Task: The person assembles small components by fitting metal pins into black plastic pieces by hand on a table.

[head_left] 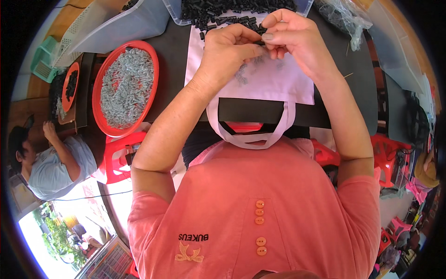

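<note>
My left hand (pixel 230 46) is closed in a pinch on a small black plastic piece (pixel 259 43), mostly covered by its fingers. Close against it, my right hand (pixel 297 39) also pinches with thumb and fingers; whatever lies between those fingertips is hidden. Both hands are above a white cloth bag (pixel 278 86) laid flat on the dark table, its handles hanging over the near edge. Loose short black tubular pieces (pixel 227 21) lie on the bag just beyond my fingers. Left of my left forearm sits a round red tray (pixel 155 88) of small silvery, coil-like pieces (pixel 126 88).
A clear plastic bin (pixel 304 7) heaped with black pieces stands at the far side. Another translucent bin (pixel 139 21) is at far left, and a crumpled clear plastic bag (pixel 355 28) at far right. A co-worker (pixel 55 158) sits at left beside an orange tray (pixel 71 86).
</note>
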Demonstrator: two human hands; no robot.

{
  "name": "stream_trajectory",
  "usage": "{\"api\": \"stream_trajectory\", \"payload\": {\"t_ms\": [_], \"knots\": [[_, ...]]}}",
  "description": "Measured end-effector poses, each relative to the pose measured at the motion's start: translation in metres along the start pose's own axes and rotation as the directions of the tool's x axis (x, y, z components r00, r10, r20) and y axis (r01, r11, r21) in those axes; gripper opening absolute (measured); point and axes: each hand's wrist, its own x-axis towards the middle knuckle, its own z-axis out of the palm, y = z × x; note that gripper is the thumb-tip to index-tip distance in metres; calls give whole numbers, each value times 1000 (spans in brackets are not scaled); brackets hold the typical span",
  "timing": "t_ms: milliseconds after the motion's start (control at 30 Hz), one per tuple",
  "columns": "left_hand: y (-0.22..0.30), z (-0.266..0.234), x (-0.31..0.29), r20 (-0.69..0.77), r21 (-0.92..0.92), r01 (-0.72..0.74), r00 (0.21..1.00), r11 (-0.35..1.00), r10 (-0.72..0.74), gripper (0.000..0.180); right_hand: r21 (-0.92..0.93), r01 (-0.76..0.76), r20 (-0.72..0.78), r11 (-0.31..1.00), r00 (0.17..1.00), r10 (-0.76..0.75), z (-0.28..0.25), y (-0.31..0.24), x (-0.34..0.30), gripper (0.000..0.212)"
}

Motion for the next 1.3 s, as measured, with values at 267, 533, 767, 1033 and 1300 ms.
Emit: {"api": "stream_trajectory", "payload": {"t_ms": [267,533,767,1033,1300], "knots": [[-3,-7,3,21,-158,42,999,987,-39,18,10,-20,-32,1000,999,20,2,6,1,20],[-5,-11,8,17,-390,68,998,918,-66,15,134,-47,65,990,997,38,1,13,5,18],[-5,-9,7,-44,-401,2,999,916,-21,13,115,-19,33,993,999,15,2,8,3,20],[-6,-2,1,-49,80,-93,994,992,98,15,75,-4,57,997,998,-1,-3,1,3,19],[-20,0,4,-5,190,-288,956,939,294,13,-32,-83,-10,996,997,83,-4,2,3,19]]}}
